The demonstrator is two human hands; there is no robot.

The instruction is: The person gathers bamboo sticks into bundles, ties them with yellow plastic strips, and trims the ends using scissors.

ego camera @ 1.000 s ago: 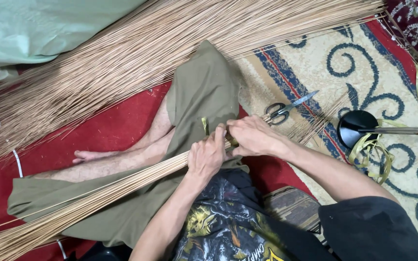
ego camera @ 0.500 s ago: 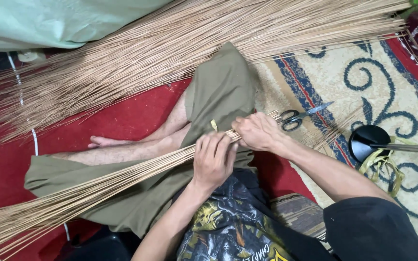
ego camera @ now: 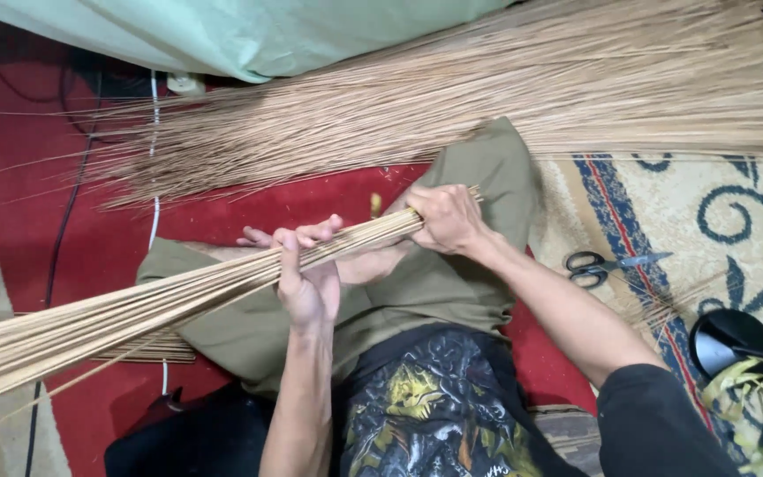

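I sit cross-legged on the floor with a bundle of thin tan sticks [ego camera: 134,309] lying across my lap and fanning out to the lower left. My left hand [ego camera: 309,276] is wrapped around the bundle near its middle. My right hand [ego camera: 445,218] grips the bundle's tight end just above my knee. A small yellow-green strip [ego camera: 375,205] shows just behind the bundle near my right hand.
A large loose heap of the same sticks [ego camera: 452,106] lies across the floor beyond my legs, under a pale green cloth [ego camera: 249,31]. Scissors [ego camera: 607,265] rest on the patterned rug at right. A black round lid [ego camera: 728,340] and yellow-green strapping [ego camera: 752,389] sit at lower right. A white cable [ego camera: 154,190] runs down the red carpet.
My left hand has slid leftward along the bundle, away from my right hand. The bundle's held end has lifted and shifted left with the view.
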